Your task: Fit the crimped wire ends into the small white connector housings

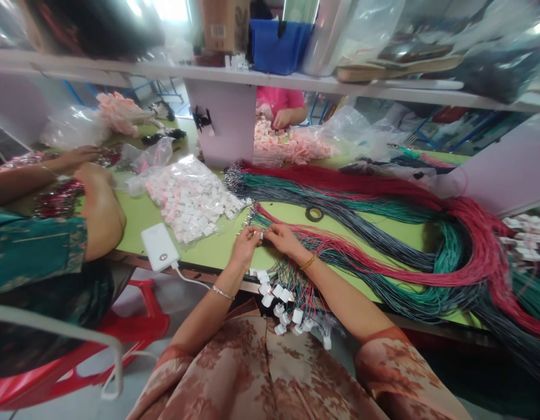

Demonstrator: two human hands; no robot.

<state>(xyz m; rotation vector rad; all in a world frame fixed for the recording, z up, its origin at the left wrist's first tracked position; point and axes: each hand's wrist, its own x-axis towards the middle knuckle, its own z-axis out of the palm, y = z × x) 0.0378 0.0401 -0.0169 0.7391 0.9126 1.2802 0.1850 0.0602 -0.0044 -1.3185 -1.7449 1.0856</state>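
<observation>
My left hand (247, 246) is closed in a pinch on a small white connector (260, 235) just above the table's front edge. My right hand (284, 239) meets it from the right, its fingertips pinched on what looks like a thin wire; the tip is hidden by the fingers. A bundle of red, green and black wires (340, 248) with metal ends runs beneath and to the right of my right hand. Below both hands, several white connectors on wires (282, 294) hang over the edge. A plastic bag of white connectors (193, 198) lies beyond my left hand.
A white power bank (160, 247) with a cable lies at left. Black tape (314, 214) sits among long wire bundles (384, 184). A co-worker's arm (99, 210) rests at left; another person in pink (282, 108) works across the table. A shelf (165, 73) spans above, holding a blue bin (280, 46).
</observation>
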